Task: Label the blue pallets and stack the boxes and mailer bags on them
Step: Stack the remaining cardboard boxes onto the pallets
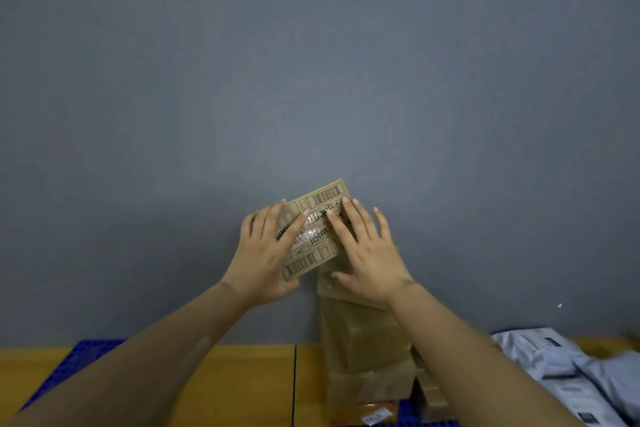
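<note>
A small brown cardboard box (pixel 313 215) with printed barcodes sits tilted at the top of a tall stack of brown boxes (pixel 367 347). My left hand (pixel 263 253) holds its left side, thumb under the near edge and fingers spread over the printed face. My right hand (pixel 367 253) lies flat on the box's right part with straight fingers. The stack stands on a blue pallet (pixel 408 409) with a white label (pixel 375 417) at its front. A second blue pallet (pixel 65 371) lies at lower left, partly hidden by my left forearm.
Grey mailer bags (pixel 568 378) are piled at the lower right beside the stack. A yellow wooden table (pixel 242 385) runs along the bottom, with a dark seam near the middle. A plain grey wall (pixel 311 80) fills the background.
</note>
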